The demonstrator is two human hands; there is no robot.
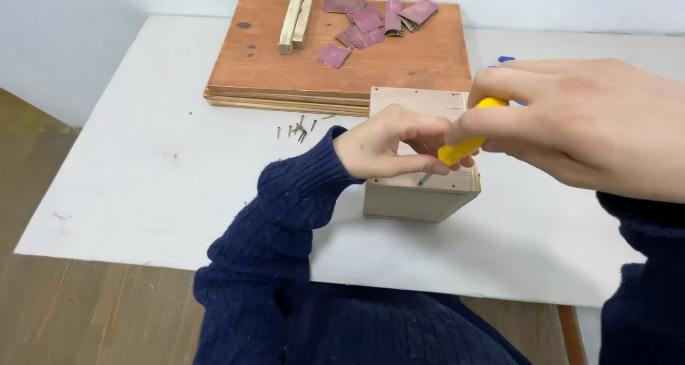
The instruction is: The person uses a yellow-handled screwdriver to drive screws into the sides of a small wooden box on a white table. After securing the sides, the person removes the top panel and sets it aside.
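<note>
White tabletop carries a small wooden box, beneath the left hand whose fingers pinch a screw, while right-hand fingers grip a yellow-handled screwdriver upon it.

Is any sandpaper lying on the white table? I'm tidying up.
No, the sandpaper pieces all lie on the wooden board.

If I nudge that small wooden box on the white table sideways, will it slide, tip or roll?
The wooden box has flat sides and a broad base, so it would likely slide, not roll. It looks like thin board, probably light, so it may skid easily on the smooth white table. The left hand resting on it should steady it.
</note>
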